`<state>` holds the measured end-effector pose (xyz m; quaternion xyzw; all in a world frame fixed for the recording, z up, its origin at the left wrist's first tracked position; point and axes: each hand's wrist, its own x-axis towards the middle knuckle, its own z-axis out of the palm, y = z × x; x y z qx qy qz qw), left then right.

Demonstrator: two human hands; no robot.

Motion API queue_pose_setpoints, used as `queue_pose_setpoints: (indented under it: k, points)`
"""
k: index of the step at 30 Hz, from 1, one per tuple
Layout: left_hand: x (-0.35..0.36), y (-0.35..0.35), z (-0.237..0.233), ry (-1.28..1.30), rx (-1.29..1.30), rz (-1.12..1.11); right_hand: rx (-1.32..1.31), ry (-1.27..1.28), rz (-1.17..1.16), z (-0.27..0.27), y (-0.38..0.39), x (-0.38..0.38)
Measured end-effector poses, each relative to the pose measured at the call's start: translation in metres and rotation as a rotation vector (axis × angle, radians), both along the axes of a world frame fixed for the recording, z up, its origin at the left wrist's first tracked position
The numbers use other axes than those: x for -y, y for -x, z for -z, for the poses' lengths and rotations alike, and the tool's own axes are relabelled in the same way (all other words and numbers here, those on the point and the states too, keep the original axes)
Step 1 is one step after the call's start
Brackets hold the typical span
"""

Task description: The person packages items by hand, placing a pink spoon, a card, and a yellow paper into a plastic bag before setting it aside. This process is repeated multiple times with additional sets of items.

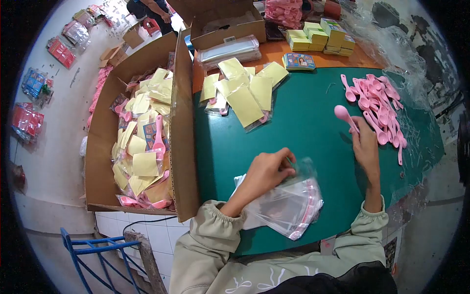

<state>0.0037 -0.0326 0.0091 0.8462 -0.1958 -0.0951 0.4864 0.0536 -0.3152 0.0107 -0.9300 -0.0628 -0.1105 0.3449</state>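
The green table [303, 137] carries everything within reach of the hands. Well to the left of the left hand [267, 174] stands an open cardboard box [105, 132], heaped with sealed packets of yellow card and pink spoons. Beyond both hands, on the far side of the table, lie more yellow-card packets [245, 95]. Just past the right hand [366, 147], and to its right, spreads a loose pile of pink spoons [379, 100] on crinkled clear film.

Under the left hand sits the stack of clear bags [289, 208]. It is glossy and limp, with a thin red strip along its right edge, and it runs from the fingers back toward the body. The left fingers are curled and pressed together on the topmost film at the stack's far edge, pinching it.

The right hand is closed on the handle of one pink spoon [342, 115]. The spoon's long axis runs from the grip away and to the left, bowl end outermost and clear of the table. The spoon is smooth matte plastic with a rounded bowl. The bags lie toward the body and to the left of this grip, near it but not touching. The left hand is the one on them.
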Motion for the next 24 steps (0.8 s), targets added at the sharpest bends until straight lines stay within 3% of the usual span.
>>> queue_pose_setpoints:
  k: [5,8,12,15,18,21,24]
  points:
    - [-0.006,-0.005,-0.001,0.028,-0.123,-0.08,-0.201,-0.288,-0.441,-0.042,0.018,-0.03]
    - [-0.007,-0.004,-0.003,0.058,-0.164,-0.054,-0.376,-0.289,-0.626,-0.047,0.02,-0.033]
    - [-0.01,-0.005,-0.009,0.089,-0.244,-0.06,-0.35,-0.228,-0.59,-0.033,0.016,-0.03]
    - [-0.017,-0.011,0.01,0.245,-0.066,-0.1,-0.386,-0.243,-0.536,-0.043,0.019,-0.032]
    - [-0.021,-0.016,0.014,0.502,-0.28,-0.115,-0.229,-0.425,-0.482,-0.037,0.018,-0.034]
    - [-0.022,-0.016,0.008,0.601,-0.492,-0.105,-0.052,-0.688,-0.22,-0.035,0.019,-0.045]
    - [-0.019,-0.014,0.004,0.595,-0.542,-0.057,0.136,-0.729,-0.165,-0.021,0.021,-0.054]
